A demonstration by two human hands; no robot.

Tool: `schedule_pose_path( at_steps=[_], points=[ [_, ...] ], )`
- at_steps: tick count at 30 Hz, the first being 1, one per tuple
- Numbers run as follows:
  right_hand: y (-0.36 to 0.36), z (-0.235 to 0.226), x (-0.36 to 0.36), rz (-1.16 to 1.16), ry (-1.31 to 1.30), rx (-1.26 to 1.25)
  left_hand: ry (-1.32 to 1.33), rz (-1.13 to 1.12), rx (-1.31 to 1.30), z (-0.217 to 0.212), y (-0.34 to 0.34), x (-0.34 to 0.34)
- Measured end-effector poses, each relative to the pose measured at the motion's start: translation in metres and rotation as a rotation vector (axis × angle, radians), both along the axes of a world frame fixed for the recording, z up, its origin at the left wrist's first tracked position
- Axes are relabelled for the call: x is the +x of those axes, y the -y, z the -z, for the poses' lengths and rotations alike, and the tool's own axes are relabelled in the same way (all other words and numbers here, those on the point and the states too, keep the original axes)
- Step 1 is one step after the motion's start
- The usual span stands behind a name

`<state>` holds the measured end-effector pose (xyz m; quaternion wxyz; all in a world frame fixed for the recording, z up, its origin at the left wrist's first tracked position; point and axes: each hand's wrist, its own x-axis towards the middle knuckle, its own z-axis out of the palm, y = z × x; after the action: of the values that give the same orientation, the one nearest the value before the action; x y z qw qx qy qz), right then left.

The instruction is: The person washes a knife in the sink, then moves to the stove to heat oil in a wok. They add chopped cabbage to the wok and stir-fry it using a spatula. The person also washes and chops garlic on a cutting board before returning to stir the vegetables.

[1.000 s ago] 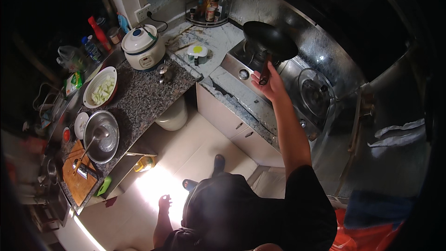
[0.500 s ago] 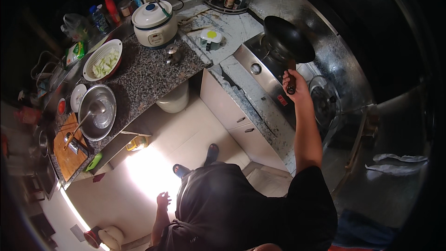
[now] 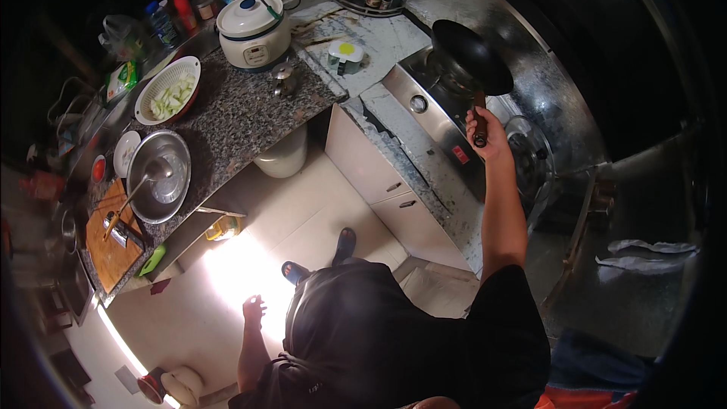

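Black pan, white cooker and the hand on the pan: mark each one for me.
Black pan (image 3: 472,59): head view, on the pan's dark body.
White cooker (image 3: 246,23): head view, on its lid.
Right hand (image 3: 491,136): head view, on the middle of the hand.

**Dark pan held at a slant in the upper right**

The pan is round and black, with a curved wall and a thin rim. It sits right of centre in the upper part of the frame, where its outline reads as a long oval running from upper left down to lower right. It looks tilted, its dark hollow turned toward the upper right. A faint sheen shows on the black surface. From its lower edge a single brown handle points down the frame, gripped along its length, the blunt, rounded end left showing. Whether the base touches anything underneath cannot be told.
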<state>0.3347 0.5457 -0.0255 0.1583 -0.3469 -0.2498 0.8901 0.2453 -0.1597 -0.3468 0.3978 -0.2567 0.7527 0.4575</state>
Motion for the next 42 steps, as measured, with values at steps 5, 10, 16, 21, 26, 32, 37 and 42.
schedule_pose_path(
  at_steps=[5,10,16,21,26,32,37,42],
  points=[
    [0.011,-0.001,0.002,0.117,-0.052,0.052,-0.003,-0.004,0.058,0.044,0.032,0.024],
    [0.028,0.023,0.024,0.261,-0.191,0.085,0.049,0.107,-0.044,0.047,0.039,0.045],
    [0.043,0.088,0.058,0.288,-0.183,-0.098,0.177,0.146,-0.11,0.03,0.024,0.035],
    [0.057,0.099,0.085,0.375,0.011,-0.015,0.009,0.269,-0.067,0.086,-0.012,-0.007],
    [0.053,0.08,0.104,0.433,0.111,0.086,-0.057,0.451,0.003,0.002,-0.152,-0.058],
    [0.074,0.108,0.128,0.356,0.295,0.294,-0.004,0.708,0.31,-0.111,-0.337,-0.075],
    [0.13,0.119,0.114,0.295,0.422,0.184,0.132,0.87,0.63,-0.214,-0.484,-0.062],
    [0.169,0.123,0.113,0.329,0.586,0.211,0.531,0.903,0.971,-0.313,-0.594,-0.022]
  ],
)
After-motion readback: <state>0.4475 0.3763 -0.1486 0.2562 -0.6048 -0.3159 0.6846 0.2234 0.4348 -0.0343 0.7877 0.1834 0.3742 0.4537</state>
